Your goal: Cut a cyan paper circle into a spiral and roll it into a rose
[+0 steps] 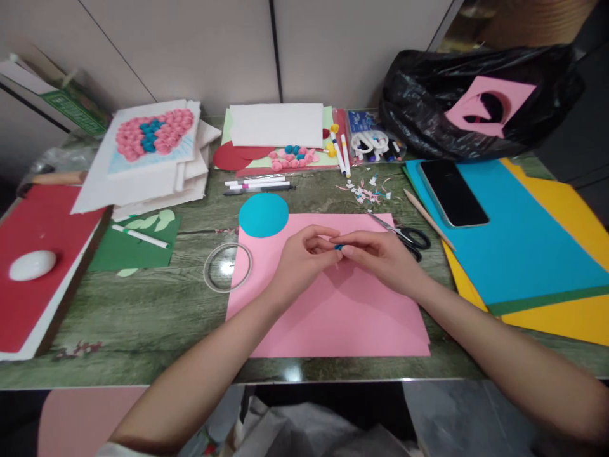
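My left hand (301,259) and my right hand (380,257) meet over a pink paper sheet (333,317) in the middle of the table. Both have fingers pinched together around a tiny blue piece (338,247) held between the fingertips. A blue paper circle (263,214) lies at the pink sheet's far left corner. Scissors (404,235) rest just beyond my right hand, and a clear tape ring (227,267) lies left of my left hand.
Blue and yellow sheets (523,254) with a phone (453,192) lie at right, behind them a black bag (476,101). Pens (259,184), small paper rosettes (292,157) and a rosette heart picture (155,133) sit at the back. A red board (33,298) with a white oval lies left.
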The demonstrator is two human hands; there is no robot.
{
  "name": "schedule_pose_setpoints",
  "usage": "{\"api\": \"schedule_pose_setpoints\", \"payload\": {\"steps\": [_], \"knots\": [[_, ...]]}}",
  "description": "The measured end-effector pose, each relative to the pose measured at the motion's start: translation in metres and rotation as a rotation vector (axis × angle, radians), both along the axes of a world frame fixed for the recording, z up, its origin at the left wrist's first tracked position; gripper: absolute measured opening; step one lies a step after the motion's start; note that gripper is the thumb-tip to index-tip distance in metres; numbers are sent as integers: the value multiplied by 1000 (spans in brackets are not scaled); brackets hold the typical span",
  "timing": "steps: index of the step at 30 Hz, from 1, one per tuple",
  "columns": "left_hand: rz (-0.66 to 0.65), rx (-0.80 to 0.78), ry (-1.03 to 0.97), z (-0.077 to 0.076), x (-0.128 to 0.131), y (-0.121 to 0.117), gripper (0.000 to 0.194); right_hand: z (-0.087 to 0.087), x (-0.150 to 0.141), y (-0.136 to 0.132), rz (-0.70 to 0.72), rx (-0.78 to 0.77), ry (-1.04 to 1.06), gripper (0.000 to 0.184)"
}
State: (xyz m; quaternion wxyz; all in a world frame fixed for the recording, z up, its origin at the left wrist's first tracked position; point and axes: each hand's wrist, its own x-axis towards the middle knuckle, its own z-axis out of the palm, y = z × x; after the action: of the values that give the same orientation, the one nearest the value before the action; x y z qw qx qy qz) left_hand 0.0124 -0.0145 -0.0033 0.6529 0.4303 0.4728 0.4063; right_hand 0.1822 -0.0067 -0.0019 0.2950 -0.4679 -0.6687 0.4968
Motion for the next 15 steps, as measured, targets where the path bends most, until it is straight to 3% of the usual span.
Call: {"api": "schedule_pose_setpoints", "payload": {"steps": [9,15], "knots": [[14,60,38,-3,1,1,25,1,-5,-5,-50,79,-58,24],[19,94,94,-2,2,-1,27,0,-5,-3,-65,23,-16,24]]}}
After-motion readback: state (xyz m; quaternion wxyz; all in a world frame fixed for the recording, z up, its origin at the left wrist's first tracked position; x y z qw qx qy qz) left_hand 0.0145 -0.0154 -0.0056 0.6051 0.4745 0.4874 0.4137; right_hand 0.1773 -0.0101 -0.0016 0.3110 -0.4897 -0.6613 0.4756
